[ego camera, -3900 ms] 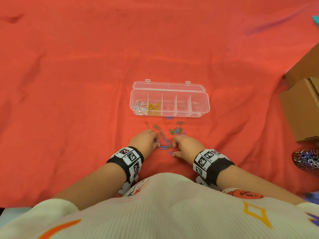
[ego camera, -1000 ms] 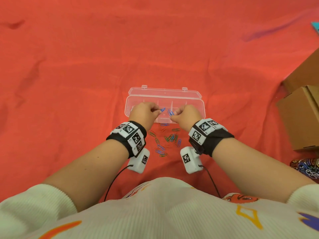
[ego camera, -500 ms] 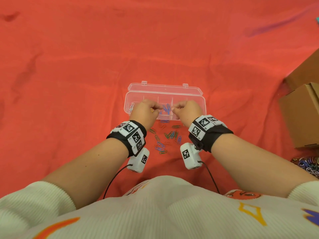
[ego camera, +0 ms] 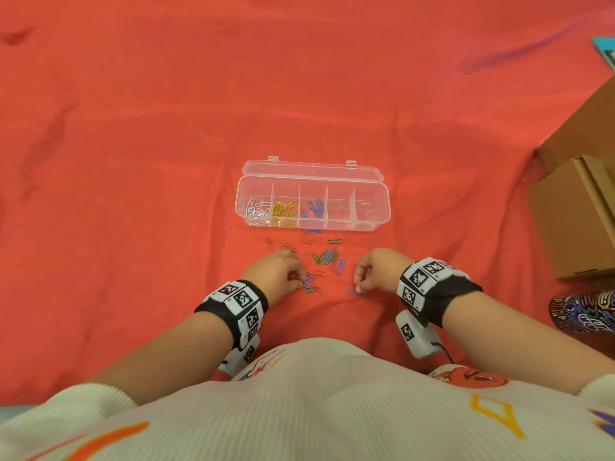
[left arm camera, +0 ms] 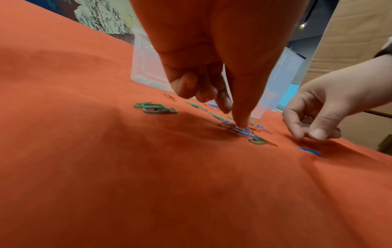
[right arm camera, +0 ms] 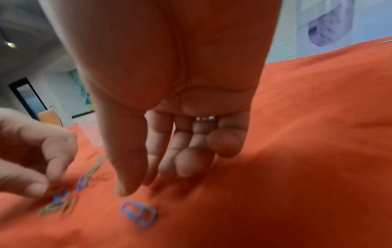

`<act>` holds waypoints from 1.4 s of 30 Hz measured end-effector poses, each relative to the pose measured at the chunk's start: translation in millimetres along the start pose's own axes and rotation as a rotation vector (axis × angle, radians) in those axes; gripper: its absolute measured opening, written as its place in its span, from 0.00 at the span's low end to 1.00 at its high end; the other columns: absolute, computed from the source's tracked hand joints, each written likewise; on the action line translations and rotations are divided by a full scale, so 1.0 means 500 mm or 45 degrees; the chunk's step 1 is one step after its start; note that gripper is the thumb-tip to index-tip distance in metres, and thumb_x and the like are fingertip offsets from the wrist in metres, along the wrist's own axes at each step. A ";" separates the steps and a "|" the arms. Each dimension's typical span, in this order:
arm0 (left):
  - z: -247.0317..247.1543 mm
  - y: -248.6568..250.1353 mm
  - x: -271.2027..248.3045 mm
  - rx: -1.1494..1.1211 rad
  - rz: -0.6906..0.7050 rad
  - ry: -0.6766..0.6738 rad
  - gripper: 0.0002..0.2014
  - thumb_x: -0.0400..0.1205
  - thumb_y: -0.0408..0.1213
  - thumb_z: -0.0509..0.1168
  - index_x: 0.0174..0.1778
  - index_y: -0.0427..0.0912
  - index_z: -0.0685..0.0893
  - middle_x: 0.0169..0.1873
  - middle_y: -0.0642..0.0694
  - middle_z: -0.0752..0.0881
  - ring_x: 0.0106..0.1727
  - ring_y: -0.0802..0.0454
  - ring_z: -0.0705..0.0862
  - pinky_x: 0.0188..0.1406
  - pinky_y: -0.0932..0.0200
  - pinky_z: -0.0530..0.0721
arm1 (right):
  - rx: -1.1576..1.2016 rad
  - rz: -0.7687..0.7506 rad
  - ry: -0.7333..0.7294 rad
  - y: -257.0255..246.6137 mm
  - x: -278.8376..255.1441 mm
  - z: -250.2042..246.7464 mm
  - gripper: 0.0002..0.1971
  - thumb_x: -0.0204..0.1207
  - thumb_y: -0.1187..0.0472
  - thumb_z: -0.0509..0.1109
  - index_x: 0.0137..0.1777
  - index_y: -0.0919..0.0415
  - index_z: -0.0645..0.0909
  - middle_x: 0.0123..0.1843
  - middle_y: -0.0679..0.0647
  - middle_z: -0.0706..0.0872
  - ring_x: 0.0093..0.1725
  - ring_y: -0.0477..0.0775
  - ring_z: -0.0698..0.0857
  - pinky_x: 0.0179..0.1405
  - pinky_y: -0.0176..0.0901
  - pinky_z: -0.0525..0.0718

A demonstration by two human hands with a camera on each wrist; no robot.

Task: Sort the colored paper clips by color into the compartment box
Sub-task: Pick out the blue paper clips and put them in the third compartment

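I'm seeing one red cloth carrying everything. Two cardboard boxes are sitting at its right edge. One clear compartment box with five compartments is lying mid-cloth, lid open: white, yellow and blue clips are filling the three leftmost. Loose clips are lying just in front. Left hand, index fingertip is pressing a blue clip cluster, other fingers curled. Right hand, fingers loosely curled, is hovering just above one blue clip, holding nothing.
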State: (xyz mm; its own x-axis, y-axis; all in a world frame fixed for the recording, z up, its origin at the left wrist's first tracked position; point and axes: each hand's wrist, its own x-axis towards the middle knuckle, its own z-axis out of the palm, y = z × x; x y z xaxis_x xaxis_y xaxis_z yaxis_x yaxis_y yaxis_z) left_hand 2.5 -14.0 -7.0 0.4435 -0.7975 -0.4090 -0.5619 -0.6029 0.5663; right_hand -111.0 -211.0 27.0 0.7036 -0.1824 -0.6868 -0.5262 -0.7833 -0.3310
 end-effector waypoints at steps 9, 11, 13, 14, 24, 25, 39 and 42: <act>0.031 -0.012 -0.025 0.062 -0.115 0.092 0.05 0.76 0.44 0.68 0.44 0.48 0.84 0.41 0.54 0.75 0.49 0.50 0.83 0.48 0.52 0.82 | -0.135 0.032 -0.015 -0.001 0.000 0.043 0.06 0.67 0.57 0.76 0.42 0.57 0.86 0.27 0.43 0.75 0.39 0.50 0.79 0.40 0.39 0.75; 0.033 -0.012 -0.024 0.059 -0.110 0.076 0.05 0.77 0.43 0.67 0.43 0.47 0.83 0.40 0.55 0.74 0.49 0.50 0.83 0.47 0.52 0.81 | -0.126 0.022 0.024 -0.006 -0.001 0.036 0.04 0.68 0.60 0.74 0.42 0.58 0.87 0.28 0.44 0.76 0.39 0.50 0.80 0.40 0.38 0.74; 0.032 -0.010 -0.021 0.055 -0.109 0.068 0.05 0.76 0.43 0.67 0.43 0.47 0.83 0.41 0.55 0.74 0.49 0.50 0.82 0.47 0.53 0.80 | -0.079 0.018 0.090 -0.011 0.002 0.027 0.06 0.68 0.63 0.72 0.43 0.60 0.87 0.32 0.48 0.81 0.39 0.50 0.80 0.40 0.37 0.74; 0.031 -0.010 -0.019 0.058 -0.109 0.061 0.05 0.76 0.42 0.67 0.42 0.46 0.83 0.41 0.55 0.74 0.49 0.50 0.82 0.47 0.53 0.80 | -0.045 0.007 0.125 -0.014 0.005 0.022 0.05 0.68 0.63 0.72 0.43 0.61 0.87 0.34 0.49 0.83 0.39 0.50 0.80 0.40 0.37 0.74; 0.017 0.001 -0.011 0.025 -0.023 0.123 0.05 0.75 0.41 0.68 0.45 0.48 0.81 0.40 0.55 0.80 0.45 0.51 0.82 0.42 0.58 0.77 | 0.159 -0.075 0.278 -0.027 0.034 0.018 0.09 0.67 0.69 0.72 0.38 0.54 0.78 0.33 0.46 0.80 0.38 0.49 0.79 0.32 0.32 0.72; 0.017 0.001 -0.009 0.040 -0.007 0.131 0.07 0.75 0.42 0.68 0.48 0.49 0.81 0.43 0.54 0.80 0.49 0.51 0.82 0.45 0.56 0.79 | 0.173 -0.080 0.286 -0.027 0.036 0.019 0.09 0.67 0.70 0.71 0.42 0.55 0.80 0.34 0.48 0.81 0.38 0.49 0.79 0.30 0.29 0.71; 0.002 -0.036 -0.009 0.054 -0.213 0.225 0.02 0.78 0.37 0.64 0.44 0.45 0.81 0.49 0.46 0.80 0.53 0.46 0.81 0.49 0.51 0.79 | 0.093 0.105 0.214 -0.011 0.052 0.023 0.07 0.68 0.61 0.75 0.39 0.53 0.79 0.30 0.43 0.74 0.40 0.51 0.78 0.40 0.39 0.71; 0.003 -0.033 -0.009 0.030 -0.119 0.187 0.09 0.77 0.31 0.64 0.49 0.48 0.82 0.52 0.47 0.80 0.56 0.46 0.81 0.53 0.48 0.82 | 0.076 0.123 0.208 -0.019 0.049 0.022 0.06 0.67 0.61 0.74 0.40 0.54 0.79 0.33 0.46 0.77 0.40 0.52 0.78 0.41 0.39 0.71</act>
State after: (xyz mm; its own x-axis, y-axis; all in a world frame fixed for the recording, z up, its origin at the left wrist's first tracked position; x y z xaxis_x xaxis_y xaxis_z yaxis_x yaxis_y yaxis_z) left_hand 8.5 -0.4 -15.5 0.5912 -0.7271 -0.3491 -0.5288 -0.6762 0.5129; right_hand -94.0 -201.6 6.3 0.7138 -0.3530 -0.6049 -0.6192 -0.7217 -0.3094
